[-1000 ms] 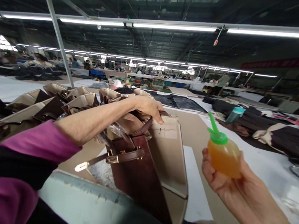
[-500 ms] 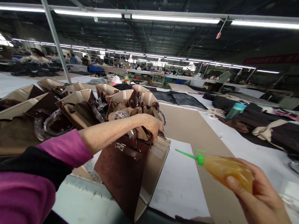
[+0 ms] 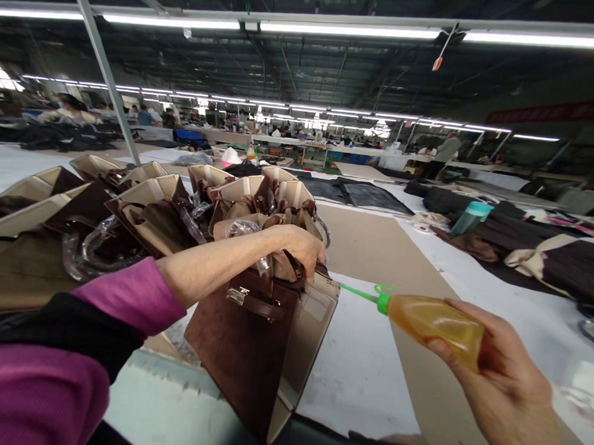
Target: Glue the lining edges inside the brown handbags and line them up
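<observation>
My left hand [image 3: 300, 247] reaches across and is closed on the upper edge of a dark brown handbag [image 3: 240, 352], which stands tilted at the table's front edge. The bag has a metal clasp [image 3: 237, 295], and its beige inner side [image 3: 312, 316] faces right. Wrapped round a squeeze bottle [image 3: 431, 322] of amber liquid is my right hand [image 3: 503, 366]. The bottle lies nearly level, its thin green nozzle [image 3: 358, 292] pointing left with the tip at the bag's upper right edge. Whether the tip touches the edge I cannot tell.
Several brown bags with plastic-wrapped handles [image 3: 94, 245] crowd the table on the left. White paper [image 3: 359, 365] and brown board [image 3: 375, 243] lie to the right. A teal bottle [image 3: 470, 218] and dark cloth [image 3: 564, 260] are farther right. A slanting pole [image 3: 103, 66] rises behind the bags.
My right hand has brought the squeeze bottle left and slightly up, so its nozzle tip has come to the bag's edge. My left hand keeps its hold on the handbag.
</observation>
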Motion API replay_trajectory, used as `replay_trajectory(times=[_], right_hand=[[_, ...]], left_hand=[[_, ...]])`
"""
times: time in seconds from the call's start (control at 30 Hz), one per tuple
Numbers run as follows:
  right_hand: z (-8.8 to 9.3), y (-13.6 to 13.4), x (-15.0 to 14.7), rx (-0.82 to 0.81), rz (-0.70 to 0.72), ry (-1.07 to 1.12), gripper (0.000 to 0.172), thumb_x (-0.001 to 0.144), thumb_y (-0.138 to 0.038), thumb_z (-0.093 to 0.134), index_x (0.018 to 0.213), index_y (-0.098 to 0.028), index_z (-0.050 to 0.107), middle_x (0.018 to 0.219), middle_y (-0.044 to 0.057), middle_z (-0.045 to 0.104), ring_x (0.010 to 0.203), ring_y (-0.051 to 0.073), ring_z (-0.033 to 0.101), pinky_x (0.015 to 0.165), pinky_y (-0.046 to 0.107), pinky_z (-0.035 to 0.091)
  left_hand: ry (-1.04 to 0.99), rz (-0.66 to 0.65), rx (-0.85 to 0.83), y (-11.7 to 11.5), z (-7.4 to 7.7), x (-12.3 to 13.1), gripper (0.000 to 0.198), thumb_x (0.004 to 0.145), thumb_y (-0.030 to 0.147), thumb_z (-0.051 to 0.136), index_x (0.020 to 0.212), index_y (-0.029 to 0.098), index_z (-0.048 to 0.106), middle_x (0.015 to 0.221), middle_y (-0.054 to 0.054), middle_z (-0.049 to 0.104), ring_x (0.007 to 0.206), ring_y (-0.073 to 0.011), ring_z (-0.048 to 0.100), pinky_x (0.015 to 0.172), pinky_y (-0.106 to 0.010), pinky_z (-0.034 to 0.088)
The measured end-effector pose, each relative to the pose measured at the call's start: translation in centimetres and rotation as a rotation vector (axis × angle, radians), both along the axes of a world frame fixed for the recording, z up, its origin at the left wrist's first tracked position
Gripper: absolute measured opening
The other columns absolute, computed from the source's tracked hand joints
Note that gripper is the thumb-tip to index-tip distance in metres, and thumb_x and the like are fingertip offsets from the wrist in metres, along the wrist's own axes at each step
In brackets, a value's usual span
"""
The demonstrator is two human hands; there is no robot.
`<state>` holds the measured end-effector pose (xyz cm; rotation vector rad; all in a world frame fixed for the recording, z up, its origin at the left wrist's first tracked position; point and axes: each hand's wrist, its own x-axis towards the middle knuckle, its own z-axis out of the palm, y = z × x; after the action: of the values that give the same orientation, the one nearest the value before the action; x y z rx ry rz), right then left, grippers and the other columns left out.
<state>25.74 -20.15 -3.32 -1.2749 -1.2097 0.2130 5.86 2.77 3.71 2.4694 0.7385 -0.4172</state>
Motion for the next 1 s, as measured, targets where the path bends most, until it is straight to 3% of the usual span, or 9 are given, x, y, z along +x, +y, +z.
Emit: replay_trajectory(times=[0.37,0.67,0.9,1.0], right_hand=[[-0.7,-1.0,-0.2,0.005,0.099,-0.065,0.043,0.071,-0.034,0.082,0.111,-0.028,0.069,0.113,0.0,0.066,0.096,0.016,0.063,0.089,0.013,0.047],[-0.6,-0.1,0.5,0.01,0.027,-0.106,0.044,0.074,-0.037,0.08,0.115,-0.028,0.065,0.113,0.0,0.065,0.09,0.014,0.065,0.082,0.013,0.051],[-1.8,-0.2,0.7,0.068,-0.029,-0.189,0.039,0.077,-0.036,0.077,0.113,-0.027,0.064,0.106,0.002,0.067,0.082,0.015,0.067,0.073,0.014,0.055],[-1.7,-0.4,0.4,0.078,-0.049,-0.195,0.039,0.077,-0.035,0.077,0.113,-0.027,0.064,0.108,0.003,0.067,0.085,0.016,0.068,0.076,0.015,0.055]], left_hand=[[0.004,-0.003,-0.03,-0.4,0.3,-0.3,0.011,0.054,0.023,0.073,0.052,0.019,0.062,0.048,0.002,0.056,0.05,-0.0161,0.049,0.052,-0.029,0.034],[0.045,-0.044,-0.024,-0.5,0.5,-0.2,0.014,0.059,0.025,0.075,0.057,0.018,0.062,0.051,0.001,0.057,0.051,-0.0148,0.049,0.053,-0.028,0.035],[0.091,-0.115,0.004,0.0,0.3,-0.1,0.019,0.062,0.03,0.075,0.063,0.017,0.061,0.055,0.002,0.057,0.056,-0.0162,0.052,0.055,-0.029,0.036],[0.113,-0.143,0.038,0.2,0.2,0.1,0.019,0.063,0.033,0.074,0.067,0.017,0.064,0.057,0.002,0.058,0.059,-0.0165,0.053,0.055,-0.029,0.037]])
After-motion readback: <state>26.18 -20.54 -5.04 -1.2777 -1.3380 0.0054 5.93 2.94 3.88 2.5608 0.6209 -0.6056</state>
